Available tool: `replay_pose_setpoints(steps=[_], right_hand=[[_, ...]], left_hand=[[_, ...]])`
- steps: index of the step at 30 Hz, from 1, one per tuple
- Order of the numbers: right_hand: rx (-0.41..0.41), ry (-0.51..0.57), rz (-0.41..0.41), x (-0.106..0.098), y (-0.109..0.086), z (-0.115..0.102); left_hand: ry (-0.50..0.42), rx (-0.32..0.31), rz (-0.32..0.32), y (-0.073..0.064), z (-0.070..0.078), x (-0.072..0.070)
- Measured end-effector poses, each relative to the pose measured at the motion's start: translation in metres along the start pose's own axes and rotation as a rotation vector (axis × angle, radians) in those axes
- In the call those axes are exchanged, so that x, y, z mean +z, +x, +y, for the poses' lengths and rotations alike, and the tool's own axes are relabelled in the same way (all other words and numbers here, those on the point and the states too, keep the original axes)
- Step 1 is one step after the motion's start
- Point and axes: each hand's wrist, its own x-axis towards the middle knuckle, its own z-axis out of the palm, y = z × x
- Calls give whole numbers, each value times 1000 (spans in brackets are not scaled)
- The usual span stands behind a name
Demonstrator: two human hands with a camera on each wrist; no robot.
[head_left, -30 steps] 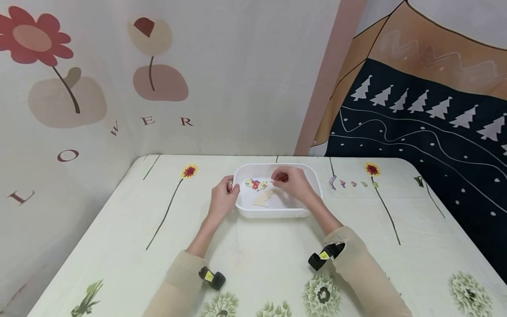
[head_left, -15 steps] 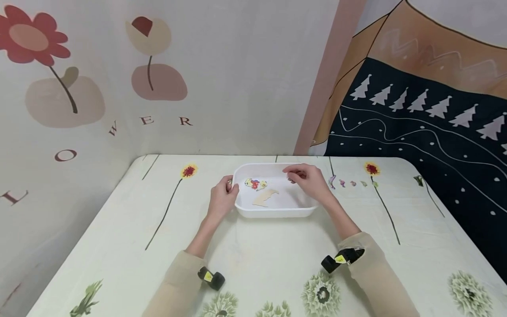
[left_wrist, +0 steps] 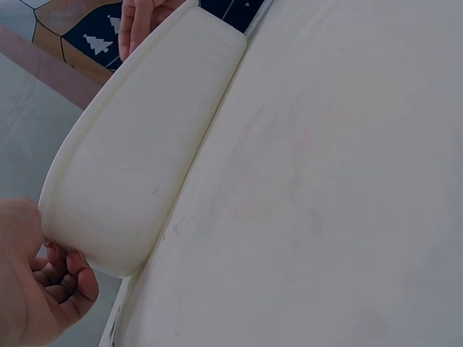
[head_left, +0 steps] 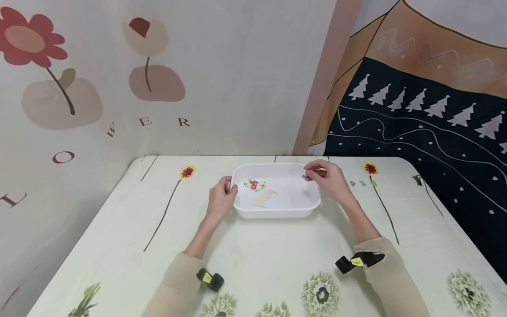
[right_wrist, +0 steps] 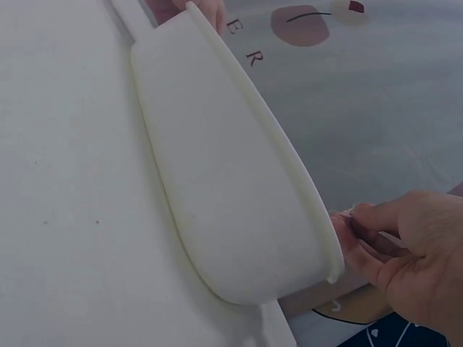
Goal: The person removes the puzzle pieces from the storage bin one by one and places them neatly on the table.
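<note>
Tray [head_left: 273, 214] long axis runs left–right. Colourful scrap [head_left: 254, 185] lies nearer left hand [head_left: 222, 197], which grips the left edge; right hand [head_left: 329, 179] by far right corner, pinched together, contents unclear.

Right hand [right_wrist: 425, 249] pinches a pale speck [right_wrist: 348, 213], too small to identify, just beside the white tray's [right_wrist: 231, 159] rim; tray on pale table [right_wrist: 65, 159], left hand [right_wrist: 210, 11] partly seen at far end.

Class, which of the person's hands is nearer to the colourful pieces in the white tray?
The left hand. It holds the left rim of the white tray, just left of the colourful pieces; the right hand is at the right end, farther away.
</note>
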Motion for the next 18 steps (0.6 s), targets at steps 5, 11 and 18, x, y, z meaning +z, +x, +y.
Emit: replay_pose_setpoints(steps=[5,11,18], right_hand=[[22,-48,43,-14,-2,3],[16,-70,80,-32,-5,13],[44,-94,107,-56,-12,21]], left_hand=[[2,1,1,0,1,0],[2,-4,2,0,1,0],[6,-7,2,-1,0,0]])
